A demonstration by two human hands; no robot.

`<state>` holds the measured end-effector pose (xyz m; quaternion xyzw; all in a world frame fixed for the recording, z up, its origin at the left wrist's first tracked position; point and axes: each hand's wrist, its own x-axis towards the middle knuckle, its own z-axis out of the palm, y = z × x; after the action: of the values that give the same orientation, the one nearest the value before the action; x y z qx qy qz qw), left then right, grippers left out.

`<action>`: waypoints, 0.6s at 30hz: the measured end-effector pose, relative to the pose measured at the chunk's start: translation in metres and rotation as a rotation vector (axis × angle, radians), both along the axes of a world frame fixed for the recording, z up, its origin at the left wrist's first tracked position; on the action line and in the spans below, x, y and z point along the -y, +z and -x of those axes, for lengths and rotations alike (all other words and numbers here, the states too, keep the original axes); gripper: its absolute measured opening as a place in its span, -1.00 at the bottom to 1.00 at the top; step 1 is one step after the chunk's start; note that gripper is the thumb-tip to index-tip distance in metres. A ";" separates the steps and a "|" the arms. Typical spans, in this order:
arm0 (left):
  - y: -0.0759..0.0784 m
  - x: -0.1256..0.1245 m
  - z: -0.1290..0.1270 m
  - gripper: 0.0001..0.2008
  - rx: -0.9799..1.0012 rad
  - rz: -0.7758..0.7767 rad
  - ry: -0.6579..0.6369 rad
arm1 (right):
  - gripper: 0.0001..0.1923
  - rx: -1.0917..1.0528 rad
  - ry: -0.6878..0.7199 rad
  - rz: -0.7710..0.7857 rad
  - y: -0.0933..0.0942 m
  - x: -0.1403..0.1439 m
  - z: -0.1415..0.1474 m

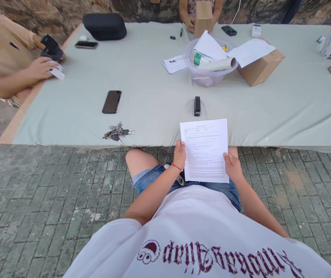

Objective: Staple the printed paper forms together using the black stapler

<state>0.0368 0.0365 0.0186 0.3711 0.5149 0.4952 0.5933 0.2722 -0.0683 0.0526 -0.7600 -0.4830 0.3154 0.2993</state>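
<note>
A printed sheet of paper (pixel 205 154) is held up over my lap, its top edge overlapping the near edge of the table. My left hand (pixel 179 154), with a red string at the wrist, pinches the sheet's left side. On the opposite side my right hand (pixel 232 166) grips the paper, thumb on the front and the other fingers mostly behind it. Whether more than one sheet is in the stack I cannot tell. Just beyond the paper a black stapler (pixel 197 106) lies on the table.
The cloth-covered table (pixel 154 116) bears keys (pixel 118 132), a phone (pixel 112 102), a black case (pixel 104 26), a plastic basin (pixel 208 77) with papers and a roll, and a cardboard box (pixel 260 67). One person (pixel 12 61) sits left; another person (pixel 184 11) holds a box opposite.
</note>
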 end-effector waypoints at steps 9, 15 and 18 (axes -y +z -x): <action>0.004 -0.007 0.005 -0.73 -0.311 -0.037 0.017 | -0.30 -0.026 0.021 -0.014 0.001 0.005 0.011; -0.003 -0.008 0.004 -0.84 -0.283 -0.034 0.036 | -0.30 -0.044 0.013 0.024 -0.004 0.009 0.009; -0.009 -0.007 0.001 -0.80 -0.195 -0.043 0.026 | -0.31 -0.058 -0.026 0.035 -0.012 0.011 0.002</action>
<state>0.0354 0.0437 0.0095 0.4235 0.5643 0.4752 0.5257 0.2701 -0.0788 0.0410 -0.7617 -0.4588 0.3418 0.3041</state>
